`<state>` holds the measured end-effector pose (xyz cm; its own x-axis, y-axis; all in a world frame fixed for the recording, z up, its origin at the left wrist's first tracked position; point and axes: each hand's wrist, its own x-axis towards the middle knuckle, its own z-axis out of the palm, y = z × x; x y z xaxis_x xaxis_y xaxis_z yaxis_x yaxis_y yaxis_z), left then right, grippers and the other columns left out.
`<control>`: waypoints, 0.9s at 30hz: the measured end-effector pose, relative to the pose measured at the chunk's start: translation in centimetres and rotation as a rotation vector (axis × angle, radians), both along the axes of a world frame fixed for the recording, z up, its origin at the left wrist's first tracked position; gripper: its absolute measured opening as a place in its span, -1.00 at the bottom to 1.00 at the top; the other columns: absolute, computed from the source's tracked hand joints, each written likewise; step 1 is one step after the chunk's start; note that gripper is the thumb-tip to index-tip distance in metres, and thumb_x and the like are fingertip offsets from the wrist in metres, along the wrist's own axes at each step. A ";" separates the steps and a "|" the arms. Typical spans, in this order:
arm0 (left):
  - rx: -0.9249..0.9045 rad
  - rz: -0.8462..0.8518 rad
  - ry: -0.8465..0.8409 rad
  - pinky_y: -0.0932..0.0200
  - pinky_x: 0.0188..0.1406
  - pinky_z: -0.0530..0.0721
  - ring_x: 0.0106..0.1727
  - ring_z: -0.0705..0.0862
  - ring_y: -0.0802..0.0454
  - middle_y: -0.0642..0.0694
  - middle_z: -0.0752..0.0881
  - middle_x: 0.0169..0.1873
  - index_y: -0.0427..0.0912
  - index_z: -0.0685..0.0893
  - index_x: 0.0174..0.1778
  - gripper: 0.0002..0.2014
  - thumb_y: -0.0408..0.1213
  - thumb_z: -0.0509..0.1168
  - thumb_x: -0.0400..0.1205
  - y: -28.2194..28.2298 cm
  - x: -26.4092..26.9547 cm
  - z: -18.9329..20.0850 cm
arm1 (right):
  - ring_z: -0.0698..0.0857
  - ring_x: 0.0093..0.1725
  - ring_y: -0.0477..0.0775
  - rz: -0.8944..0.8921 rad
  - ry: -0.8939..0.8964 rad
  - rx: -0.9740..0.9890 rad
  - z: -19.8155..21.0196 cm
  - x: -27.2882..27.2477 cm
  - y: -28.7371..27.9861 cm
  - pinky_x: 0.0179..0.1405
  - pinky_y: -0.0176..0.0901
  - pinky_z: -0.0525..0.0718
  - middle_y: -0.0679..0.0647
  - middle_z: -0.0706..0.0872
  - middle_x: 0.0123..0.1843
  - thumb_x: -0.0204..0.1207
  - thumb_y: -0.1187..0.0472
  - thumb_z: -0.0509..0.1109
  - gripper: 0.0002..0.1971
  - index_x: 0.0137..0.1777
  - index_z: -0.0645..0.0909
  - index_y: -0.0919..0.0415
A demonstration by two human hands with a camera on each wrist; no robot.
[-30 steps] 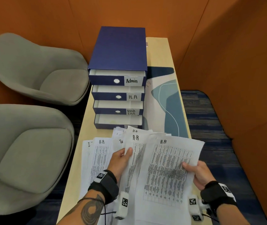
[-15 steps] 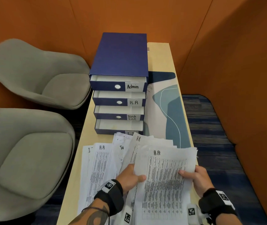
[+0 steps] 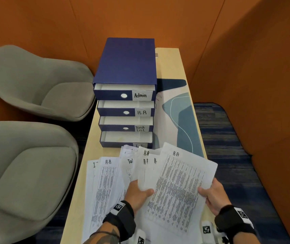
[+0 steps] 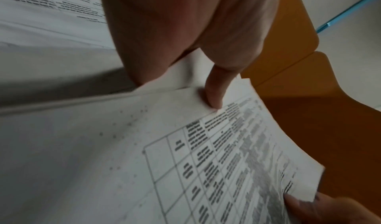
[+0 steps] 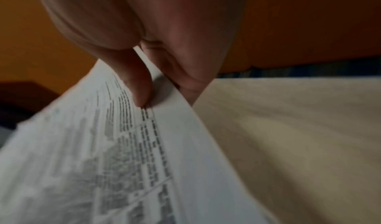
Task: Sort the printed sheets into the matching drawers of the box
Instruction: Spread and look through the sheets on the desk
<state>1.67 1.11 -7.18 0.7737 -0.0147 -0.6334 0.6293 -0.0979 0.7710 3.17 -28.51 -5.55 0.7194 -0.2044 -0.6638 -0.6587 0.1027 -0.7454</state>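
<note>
A blue drawer box (image 3: pixel 125 64) stands on the narrow table, its drawers pulled out in steps: Admin (image 3: pixel 123 95), H.R (image 3: pixel 125 111), Task List (image 3: pixel 125 128) and a bottom one (image 3: pixel 125 139). Printed sheets (image 3: pixel 105 182) lie fanned in front of it. My left hand (image 3: pixel 139 191) pinches the left edge of a small stack of H.R sheets (image 3: pixel 177 189), thumb on top. My right hand (image 3: pixel 211 194) pinches the same stack's right edge. In the left wrist view the thumb (image 4: pixel 214 89) presses the stack (image 4: pixel 185 162); in the right wrist view a thumb (image 5: pixel 136 84) clamps the stack (image 5: pixel 103 154).
Two grey armchairs (image 3: pixel 35 88) (image 3: pixel 26 173) stand left of the table (image 3: pixel 174 67). A blue-patterned mat (image 3: pixel 179 120) lies right of the box. Orange walls close in behind and on the right, with dark blue carpet (image 3: pixel 228 147) at right.
The H.R sheet in my right hand came left onto the other H.R sheets. My left hand shifted from the spread pile to grip the stack's left edge. The stack now tilts right.
</note>
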 end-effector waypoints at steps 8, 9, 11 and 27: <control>-0.128 -0.146 -0.007 -0.17 0.33 0.77 0.18 0.86 -0.02 -0.03 0.89 0.10 -0.10 0.76 0.24 -0.52 -0.29 0.71 0.42 -0.2 -0.1 2.6 | 0.81 0.19 0.42 0.081 -0.004 -0.009 0.6 -0.5 0.3 0.32 0.50 0.69 0.31 0.86 0.15 0.39 0.79 0.39 -0.45 0.31 0.65 0.33; -0.105 -0.212 -0.008 -0.16 0.38 0.74 0.19 0.85 0.04 0.02 0.89 0.11 -0.05 0.75 0.25 -0.54 -0.20 0.70 0.45 -0.7 -0.3 3.1 | 0.81 0.19 0.44 0.094 -0.004 0.032 0.7 -0.6 0.4 0.33 0.52 0.67 0.33 0.85 0.16 0.37 0.79 0.39 -0.43 0.34 0.64 0.36; -0.074 -0.346 0.008 -0.17 0.46 0.69 0.25 0.82 0.05 0.07 0.86 0.17 0.02 0.72 0.30 -0.54 -0.11 0.64 0.50 -1.8 -0.7 3.5 | 0.80 0.21 0.46 0.121 -0.017 0.084 0.9 -1.1 0.4 0.38 0.54 0.63 0.37 0.84 0.19 0.37 0.74 0.41 -0.46 0.34 0.65 0.39; 0.400 0.149 -0.167 0.06 0.14 0.72 0.15 0.68 0.09 0.12 0.65 0.18 0.15 0.58 0.18 -0.45 0.45 0.41 0.49 0.4 2.6 4.9 | 0.88 0.11 0.24 -0.005 -0.210 -0.062 6.1 -1.0 -3.9 0.17 0.27 0.77 0.19 0.88 0.15 0.63 0.44 0.42 -0.73 0.29 0.71 0.27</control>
<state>4.23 1.46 -2.24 0.8406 0.3250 -0.4332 0.5296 -0.3263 0.7829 2.17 -32.37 0.53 0.8392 -0.2442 -0.4859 -0.4881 0.0558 -0.8710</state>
